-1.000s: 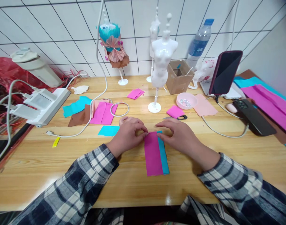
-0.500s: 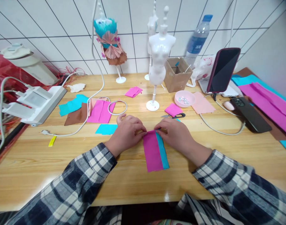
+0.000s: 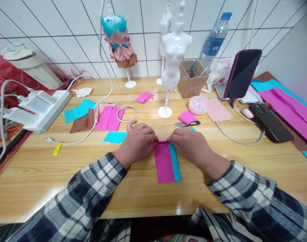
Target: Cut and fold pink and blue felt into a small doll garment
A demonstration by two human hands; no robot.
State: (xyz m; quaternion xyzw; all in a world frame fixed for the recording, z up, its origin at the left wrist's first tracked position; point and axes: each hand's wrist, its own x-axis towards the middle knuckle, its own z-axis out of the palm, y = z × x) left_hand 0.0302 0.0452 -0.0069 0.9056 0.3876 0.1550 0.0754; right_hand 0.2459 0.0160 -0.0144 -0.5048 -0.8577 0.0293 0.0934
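A magenta paper piece point(image 3: 164, 164) with a turquoise strip point(image 3: 175, 164) along its right side lies on the wooden table in front of me. My left hand point(image 3: 140, 143) pinches its top left corner between thumb and fingers. At the top right corner, my right hand point(image 3: 188, 143) pinches the paper in the same way. The top edge between my fingertips shows a narrow magenta fold. Just beyond my right hand are small black-handled scissors point(image 3: 187, 124) and a folded magenta piece point(image 3: 187, 116).
A white mannequin point(image 3: 172, 64) stands behind my hands, near a cardboard box point(image 3: 191, 82) and a pink bowl of beads point(image 3: 199, 105). Left are coloured papers point(image 3: 108, 118), a metal ring point(image 3: 127, 114) and a power strip point(image 3: 51, 112). A black phone point(image 3: 270, 124) lies right.
The view has shifted slightly. Both hands keep their pinch on the paper's top corners, and the narrow fold along the top edge shows a little more plainly.
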